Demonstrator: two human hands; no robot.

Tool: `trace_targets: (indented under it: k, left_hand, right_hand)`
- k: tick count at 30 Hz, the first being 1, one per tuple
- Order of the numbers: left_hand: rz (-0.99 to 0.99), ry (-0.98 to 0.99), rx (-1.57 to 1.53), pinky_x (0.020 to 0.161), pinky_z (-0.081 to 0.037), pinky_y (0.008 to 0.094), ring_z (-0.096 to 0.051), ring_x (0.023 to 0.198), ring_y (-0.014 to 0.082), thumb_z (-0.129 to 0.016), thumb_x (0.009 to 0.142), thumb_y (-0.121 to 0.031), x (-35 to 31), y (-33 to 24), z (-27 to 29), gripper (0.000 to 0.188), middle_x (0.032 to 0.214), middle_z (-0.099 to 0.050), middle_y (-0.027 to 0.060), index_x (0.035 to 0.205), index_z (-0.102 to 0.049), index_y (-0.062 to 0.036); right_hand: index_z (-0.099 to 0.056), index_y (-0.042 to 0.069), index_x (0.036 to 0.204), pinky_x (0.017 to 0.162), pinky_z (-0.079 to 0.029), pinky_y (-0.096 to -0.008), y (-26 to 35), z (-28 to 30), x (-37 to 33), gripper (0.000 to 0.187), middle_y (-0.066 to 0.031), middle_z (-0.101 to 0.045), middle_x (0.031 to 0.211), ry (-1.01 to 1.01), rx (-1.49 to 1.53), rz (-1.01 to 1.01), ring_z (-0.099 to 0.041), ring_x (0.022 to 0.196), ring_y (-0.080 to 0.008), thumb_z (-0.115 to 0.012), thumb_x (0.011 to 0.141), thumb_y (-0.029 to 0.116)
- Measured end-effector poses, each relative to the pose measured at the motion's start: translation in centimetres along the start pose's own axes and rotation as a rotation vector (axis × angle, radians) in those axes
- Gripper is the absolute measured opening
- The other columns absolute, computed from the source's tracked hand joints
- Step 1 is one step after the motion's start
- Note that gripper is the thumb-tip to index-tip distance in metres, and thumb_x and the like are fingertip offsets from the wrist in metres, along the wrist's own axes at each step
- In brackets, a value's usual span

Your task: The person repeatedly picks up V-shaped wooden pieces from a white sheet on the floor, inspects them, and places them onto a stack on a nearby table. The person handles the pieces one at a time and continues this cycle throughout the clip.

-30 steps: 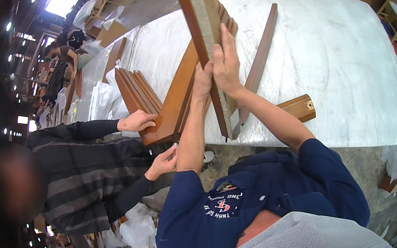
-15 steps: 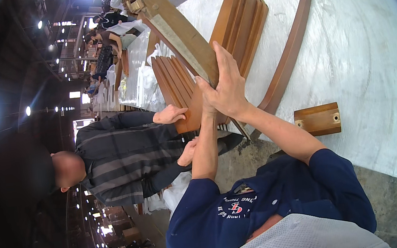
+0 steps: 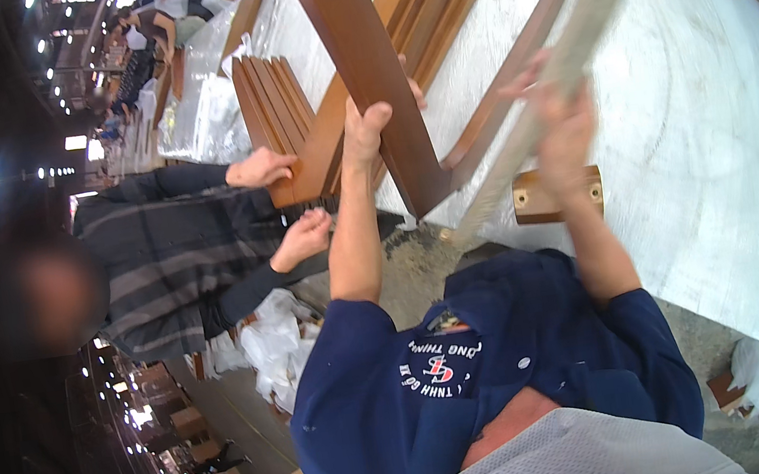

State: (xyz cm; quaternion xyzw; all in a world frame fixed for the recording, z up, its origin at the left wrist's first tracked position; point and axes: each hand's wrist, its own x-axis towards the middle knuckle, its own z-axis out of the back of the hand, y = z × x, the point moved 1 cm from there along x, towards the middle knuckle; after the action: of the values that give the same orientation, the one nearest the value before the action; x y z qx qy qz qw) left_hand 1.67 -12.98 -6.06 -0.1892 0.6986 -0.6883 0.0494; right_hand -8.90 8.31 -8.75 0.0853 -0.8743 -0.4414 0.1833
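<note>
My left hand [image 3: 369, 131] is closed around a flat reddish-brown wooden board [image 3: 370, 75], thumb on the near face and fingertips showing past its far edge. The board stands tilted over the table, its top cut off by the picture's edge. My right hand [image 3: 568, 140], smeared by motion, grips a long pale strip [image 3: 594, 12] that slants from upper right down toward my body. What the strip is made of is too blurred to tell. Behind it lies a curved brown wooden piece [image 3: 522, 84]. Below my right hand sits a short brown wooden block [image 3: 539, 206] with holes.
Stacked wooden pieces [image 3: 436, 14] lie beyond my left hand on the whitish table [image 3: 688, 100]. A co-worker on the left rests one hand [image 3: 262, 167] on another wooden stack [image 3: 271, 107]; their other hand [image 3: 305, 237] is near the table edge. White plastic wrap [image 3: 284, 345] hangs below.
Both hands were together on a worn wooden piece with a pale edge. They have moved apart: the left now holds the brown board, the right has swung right with the pale strip.
</note>
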Motion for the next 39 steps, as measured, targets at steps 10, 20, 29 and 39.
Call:
trace_targets:
  k: [10, 20, 29, 39]
  left_hand:
    - [0.158, -0.171, 0.459, 0.094, -0.049, 0.0353, -0.064, 0.104, 0.0238, -0.077, 0.075, -0.016, -9.6, 5.4, -2.5, 0.058, 0.113, -0.067, 0.0207, 0.124, -0.057, 0.007]
    - [-0.095, -0.124, 0.607, 0.089, -0.051, 0.0358, -0.066, 0.101, 0.0303, -0.076, 0.071, -0.012, -9.7, 6.0, -4.2, 0.056, 0.11, -0.067, 0.0187, 0.124, -0.058, 0.0006]
    - [0.11, -0.347, -0.132, 0.071, -0.052, 0.0309, -0.063, 0.082, 0.0153, -0.077, 0.074, -0.017, -9.8, -4.5, 11.1, 0.041, 0.093, -0.068, 0.0093, 0.108, -0.066, 0.0035]
    - [0.024, -0.662, -0.097, 0.063, -0.055, 0.0289, -0.068, 0.075, 0.0185, -0.073, 0.085, -0.028, -8.7, -4.2, 35.0, 0.047, 0.094, -0.068, 0.0121, 0.111, -0.061, 0.0083]
  right_hand:
    - [-0.051, -0.011, 0.128, 0.091, -0.052, -0.0405, -3.4, 33.9, 11.2, 0.053, -0.0213, -0.065, 0.113, -0.262, -0.337, -0.405, -0.065, 0.102, -0.0305, -0.035, 0.104, 0.034]
    - [-0.058, -0.009, 0.124, 0.094, -0.047, -0.0409, -14.7, 31.1, 7.4, 0.063, -0.0311, -0.059, 0.123, -0.22, -1.538, 0.015, -0.059, 0.111, -0.0364, -0.06, 0.092, 0.046]
    - [-0.048, 0.0, 0.134, 0.107, -0.042, -0.0444, -22.6, 7.0, -0.3, 0.067, -0.015, -0.057, 0.132, -0.229, 0.544, -0.726, -0.055, 0.12, -0.0302, -0.058, 0.093, 0.052]
    - [-0.054, -0.002, 0.125, 0.093, -0.052, -0.0349, -17.5, -12.4, 3.9, 0.044, -0.0123, -0.062, 0.122, 0.242, -0.035, -0.391, -0.062, 0.11, -0.0205, -0.054, 0.1, 0.033]
